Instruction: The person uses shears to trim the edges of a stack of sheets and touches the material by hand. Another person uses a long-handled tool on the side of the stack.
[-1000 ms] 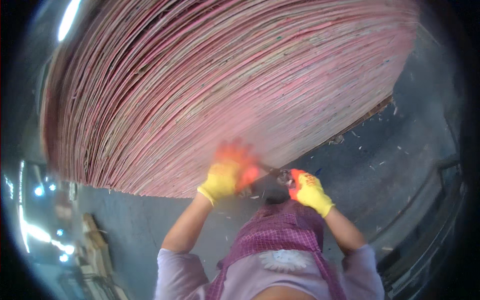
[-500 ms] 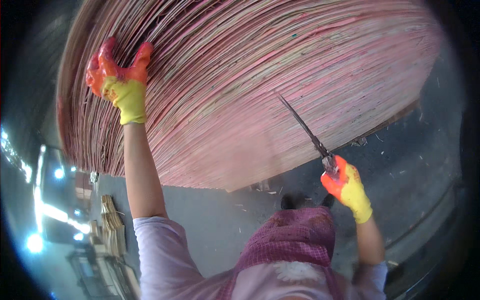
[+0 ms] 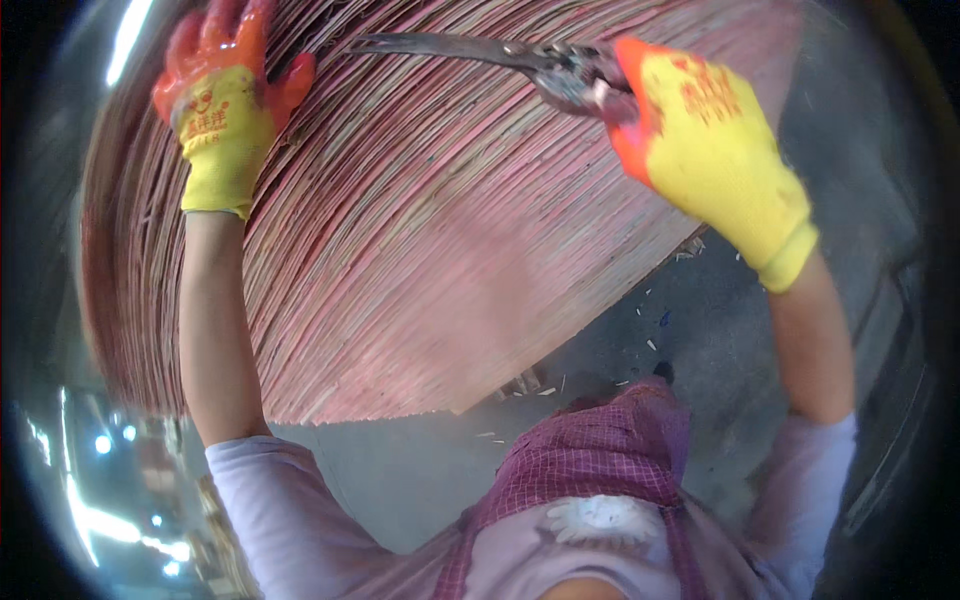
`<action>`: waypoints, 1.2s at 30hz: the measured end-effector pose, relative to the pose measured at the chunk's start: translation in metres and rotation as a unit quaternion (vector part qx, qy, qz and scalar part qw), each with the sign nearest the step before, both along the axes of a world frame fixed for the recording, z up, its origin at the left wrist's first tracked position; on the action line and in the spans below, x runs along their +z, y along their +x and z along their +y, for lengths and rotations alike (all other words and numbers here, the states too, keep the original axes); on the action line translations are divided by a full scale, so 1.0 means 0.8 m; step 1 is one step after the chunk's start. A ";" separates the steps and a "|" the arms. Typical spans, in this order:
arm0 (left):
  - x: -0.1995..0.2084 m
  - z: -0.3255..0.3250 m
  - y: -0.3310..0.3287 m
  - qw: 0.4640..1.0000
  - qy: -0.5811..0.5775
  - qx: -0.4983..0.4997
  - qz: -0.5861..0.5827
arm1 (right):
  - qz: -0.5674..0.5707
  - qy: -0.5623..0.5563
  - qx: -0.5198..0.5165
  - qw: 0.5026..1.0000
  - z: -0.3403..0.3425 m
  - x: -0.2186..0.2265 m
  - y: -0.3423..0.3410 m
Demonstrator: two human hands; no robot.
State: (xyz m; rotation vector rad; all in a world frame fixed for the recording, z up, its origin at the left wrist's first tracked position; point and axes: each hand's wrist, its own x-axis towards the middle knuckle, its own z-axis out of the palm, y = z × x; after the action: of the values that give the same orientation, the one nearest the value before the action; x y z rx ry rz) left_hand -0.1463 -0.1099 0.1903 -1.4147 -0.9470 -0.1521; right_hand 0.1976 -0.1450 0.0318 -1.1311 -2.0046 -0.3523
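A tall stack of thin pinkish sheets [image 3: 420,260], probably wood veneer, fills the upper middle, its layered edges facing me. My left hand [image 3: 222,100], in a yellow glove with an orange-red coated palm and fingers, lies against the stack's upper left side. Its fingers are spread and the thumb stands apart; I see nothing held in it. My right hand [image 3: 700,145], gloved alike, is closed around the handles of dark metal shears [image 3: 450,45]. Their long blades point left across the layered edges, tips near my left thumb. Whether the blades touch the sheets I cannot tell.
Below and right of the stack is a grey floor [image 3: 720,320] with small wood scraps. A piece of timber [image 3: 525,382] shows under the stack's lower edge. I wear a purple checked apron [image 3: 590,450]. Bright lights [image 3: 110,525] glare at the lower left.
My right hand has swung up and left with the shears, from beside the stack's lower edge to its upper part. My left hand has shifted slightly upward in view, its fingers straighter.
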 end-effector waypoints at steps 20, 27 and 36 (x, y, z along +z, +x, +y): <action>0.003 0.019 -0.037 0.990 -0.020 -0.143 -0.003 | -0.217 -0.159 -0.135 0.954 -0.059 0.121 -0.100; 0.023 0.016 -0.027 0.966 -0.102 -0.235 -0.025 | -0.300 -0.129 -0.170 0.930 -0.025 0.130 -0.116; 0.000 -0.044 -0.079 0.753 -0.278 -0.473 -0.363 | -0.204 -0.345 -0.023 0.916 -0.006 0.171 -0.069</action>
State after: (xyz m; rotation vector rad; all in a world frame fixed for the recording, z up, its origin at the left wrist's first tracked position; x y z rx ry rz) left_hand -0.2092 -0.1448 0.1899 -2.3889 -0.8009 -1.3652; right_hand 0.1427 -0.1495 0.1686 -1.6353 -2.5747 0.1377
